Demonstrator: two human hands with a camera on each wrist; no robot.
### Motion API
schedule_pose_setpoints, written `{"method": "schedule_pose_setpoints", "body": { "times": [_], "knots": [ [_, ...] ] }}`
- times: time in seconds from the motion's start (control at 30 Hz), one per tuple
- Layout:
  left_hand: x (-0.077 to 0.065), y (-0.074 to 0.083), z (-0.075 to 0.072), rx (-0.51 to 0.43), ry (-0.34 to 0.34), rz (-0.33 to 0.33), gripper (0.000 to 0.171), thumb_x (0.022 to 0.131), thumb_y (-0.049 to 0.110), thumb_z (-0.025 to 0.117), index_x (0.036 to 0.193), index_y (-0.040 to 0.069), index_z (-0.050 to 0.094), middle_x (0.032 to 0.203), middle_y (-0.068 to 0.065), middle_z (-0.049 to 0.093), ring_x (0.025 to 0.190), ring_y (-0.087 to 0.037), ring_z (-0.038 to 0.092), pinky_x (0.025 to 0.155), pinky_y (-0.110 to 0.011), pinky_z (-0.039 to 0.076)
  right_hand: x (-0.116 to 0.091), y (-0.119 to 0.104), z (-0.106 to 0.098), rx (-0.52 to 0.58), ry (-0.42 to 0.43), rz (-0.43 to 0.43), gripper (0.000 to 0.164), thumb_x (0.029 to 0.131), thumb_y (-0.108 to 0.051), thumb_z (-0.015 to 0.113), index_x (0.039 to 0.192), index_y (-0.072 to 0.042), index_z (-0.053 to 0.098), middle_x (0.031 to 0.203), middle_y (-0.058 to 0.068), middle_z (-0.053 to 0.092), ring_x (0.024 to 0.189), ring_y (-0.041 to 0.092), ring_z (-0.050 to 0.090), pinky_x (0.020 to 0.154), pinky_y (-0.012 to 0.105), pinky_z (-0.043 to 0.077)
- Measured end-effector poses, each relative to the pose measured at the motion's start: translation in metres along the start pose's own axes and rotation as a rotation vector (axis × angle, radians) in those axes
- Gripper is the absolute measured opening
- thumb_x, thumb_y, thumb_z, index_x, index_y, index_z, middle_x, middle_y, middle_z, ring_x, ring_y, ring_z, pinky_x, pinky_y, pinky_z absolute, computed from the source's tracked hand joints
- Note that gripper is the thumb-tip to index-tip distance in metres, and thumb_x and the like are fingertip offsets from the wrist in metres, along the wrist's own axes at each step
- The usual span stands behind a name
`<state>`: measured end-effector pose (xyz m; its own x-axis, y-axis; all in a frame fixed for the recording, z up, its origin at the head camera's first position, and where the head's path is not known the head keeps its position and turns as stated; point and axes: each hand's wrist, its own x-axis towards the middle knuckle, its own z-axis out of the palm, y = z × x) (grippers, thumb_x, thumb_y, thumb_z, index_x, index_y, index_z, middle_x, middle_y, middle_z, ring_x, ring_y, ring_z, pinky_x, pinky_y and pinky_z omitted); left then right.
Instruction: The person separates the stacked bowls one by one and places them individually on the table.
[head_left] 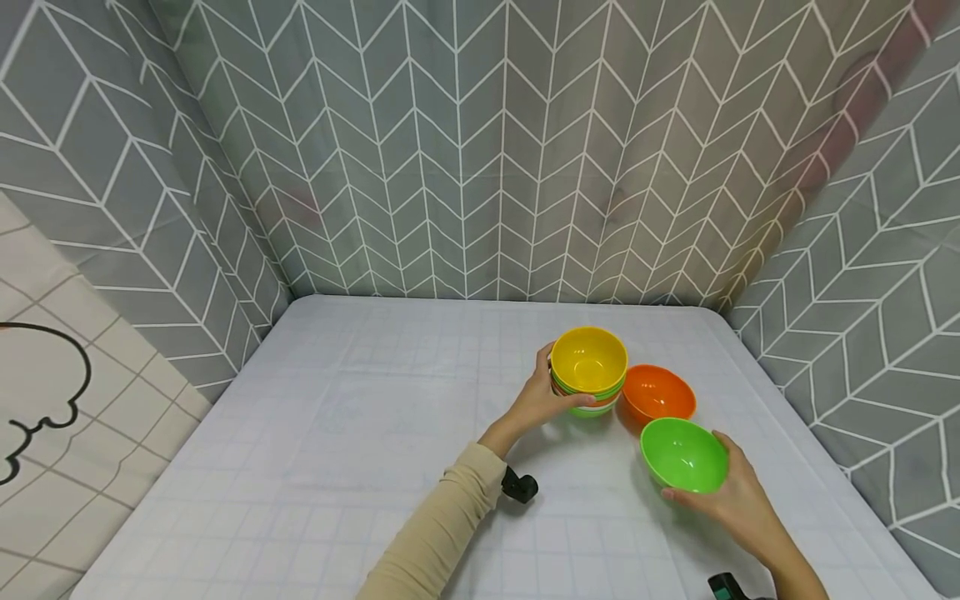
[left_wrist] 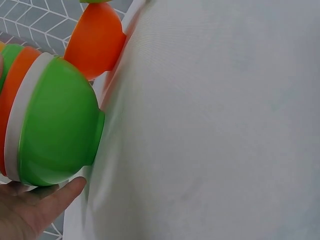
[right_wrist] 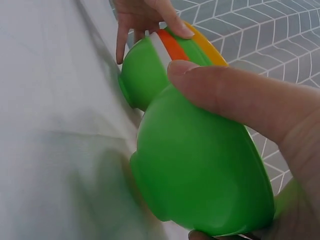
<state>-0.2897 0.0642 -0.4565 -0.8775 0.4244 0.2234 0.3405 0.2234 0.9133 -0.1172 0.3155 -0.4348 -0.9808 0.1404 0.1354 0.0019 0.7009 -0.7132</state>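
Note:
My left hand (head_left: pixel 542 402) grips a stack of nested bowls (left_wrist: pixel 60 125) from its left side, thumb at the front. A yellow bowl (head_left: pixel 588 360) tops the stack, over green, orange and white rims, with a green bowl at the bottom. In the left wrist view the stack's foot is right at the tabletop. My right hand (head_left: pixel 738 497) holds a single green bowl (right_wrist: pixel 195 160) by its rim, thumb on the near outer side, the other fingers mostly hidden behind it. This bowl is raised close over the table and tilted slightly. Between the two hands sits an orange bowl (head_left: pixel 658 392).
A white cloth (head_left: pixel 375 467) with a faint grid covers the table. Grey chevron-patterned curtains (head_left: pixel 480 167) stand behind it and along both sides. A black wrist-camera piece (head_left: pixel 520 485) sticks out beside the left sleeve, another (head_left: pixel 723 586) by the right wrist.

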Motion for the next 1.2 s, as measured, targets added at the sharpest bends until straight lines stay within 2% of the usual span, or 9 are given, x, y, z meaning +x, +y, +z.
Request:
{"method": "schedule_pose_setpoints", "body": {
  "times": [0.37, 0.53, 0.9, 1.1, 1.2],
  "knots": [
    [0.000, -0.001, 0.001, -0.007, 0.002, -0.003, 0.101, 0.077, 0.033, 0.083, 0.150, 0.025, 0.013, 0.147, -0.002, 0.036, 0.128, -0.012, 0.042, 0.107, -0.036, 0.034, -0.007, 0.007, 0.004, 0.051, -0.054, 0.056, 0.117, 0.071, -0.025, 0.086, 0.145, 0.015, 0.006, 0.137, 0.040, 0.026, 0.120, 0.052, 0.034, 0.094, 0.066, 0.031],
    [0.000, -0.001, 0.002, -0.002, 0.001, -0.008, 0.101, 0.077, 0.035, 0.083, 0.149, 0.025, 0.014, 0.146, -0.002, 0.037, 0.127, -0.013, 0.043, 0.106, -0.036, 0.035, -0.008, 0.010, 0.005, 0.061, -0.050, 0.060, 0.116, 0.071, -0.023, 0.086, 0.145, 0.015, 0.005, 0.137, 0.041, 0.025, 0.120, 0.052, 0.032, 0.094, 0.066, 0.030],
    [0.000, 0.002, 0.000, 0.004, 0.014, -0.030, 0.101, 0.077, 0.034, 0.083, 0.149, 0.023, 0.014, 0.147, -0.004, 0.036, 0.128, -0.015, 0.042, 0.107, -0.037, 0.034, -0.005, 0.013, 0.005, -0.055, -0.055, 0.054, 0.118, 0.068, -0.028, 0.087, 0.146, 0.013, 0.008, 0.135, 0.042, 0.025, 0.121, 0.055, 0.026, 0.090, 0.071, 0.031],
    [0.000, 0.002, 0.000, 0.003, 0.010, -0.035, 0.101, 0.077, 0.035, 0.083, 0.149, 0.024, 0.014, 0.147, -0.004, 0.036, 0.128, -0.016, 0.042, 0.107, -0.037, 0.034, -0.006, 0.013, 0.004, -0.096, -0.035, 0.011, 0.122, 0.067, -0.030, 0.087, 0.145, 0.016, 0.006, 0.137, 0.044, 0.023, 0.123, 0.057, 0.022, 0.091, 0.074, 0.027],
    [-0.001, 0.001, 0.000, -0.001, 0.013, -0.033, 0.101, 0.077, 0.035, 0.083, 0.149, 0.025, 0.013, 0.147, -0.004, 0.035, 0.128, -0.015, 0.042, 0.107, -0.037, 0.034, -0.005, 0.011, 0.000, -0.109, -0.004, -0.016, 0.120, 0.069, -0.032, 0.086, 0.145, 0.016, 0.007, 0.139, 0.040, 0.026, 0.123, 0.057, 0.022, 0.090, 0.073, 0.027]
  ]
}}
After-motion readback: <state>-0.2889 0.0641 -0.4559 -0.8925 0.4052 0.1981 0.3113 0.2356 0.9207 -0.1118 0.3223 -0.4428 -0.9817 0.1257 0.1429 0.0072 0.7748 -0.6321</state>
